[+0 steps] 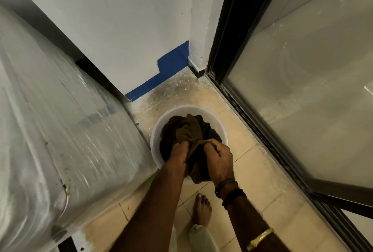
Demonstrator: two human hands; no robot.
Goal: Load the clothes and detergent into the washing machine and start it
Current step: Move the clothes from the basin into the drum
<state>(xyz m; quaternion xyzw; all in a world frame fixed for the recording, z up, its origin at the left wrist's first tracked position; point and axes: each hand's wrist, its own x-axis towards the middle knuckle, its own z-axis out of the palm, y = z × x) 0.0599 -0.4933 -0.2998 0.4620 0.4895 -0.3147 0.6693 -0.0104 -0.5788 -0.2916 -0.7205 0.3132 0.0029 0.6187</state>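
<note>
Gripping an olive-brown garment (188, 131) with both hands: left hand (178, 155) curled tight round a bunched fold, right hand (219, 160) clenched on another fold just beside it, knuckles up. Holding the cloth taut between the two fists, with its darker lower part hanging between the forearms over the near rim and its upper part heaped inside a white plastic bucket (156, 136).

Under and behind that garment, in the same bucket, more dark clothes (209, 130), black or near black; cannot tell how many pieces.

On the right wrist, dark cord bands (230, 189); further up that forearm, a gold bangle (260, 238).

Standing on a beige tiled floor (252, 171), in a narrow corner, with the bucket's left side close against a large white appliance wrapped in clear plastic (60, 120). Cannot tell any lid, door or controls under the wrap.

Below the bucket, on the tiles, a bare foot (201, 209) and the hem of a pale trouser leg (199, 235).

Beyond the bucket, a white wall (121, 19) with a blue painted patch (171, 63) along its base, and white dust on the floor there.

To the right, a dark-framed sliding glass door (302, 90).
</note>
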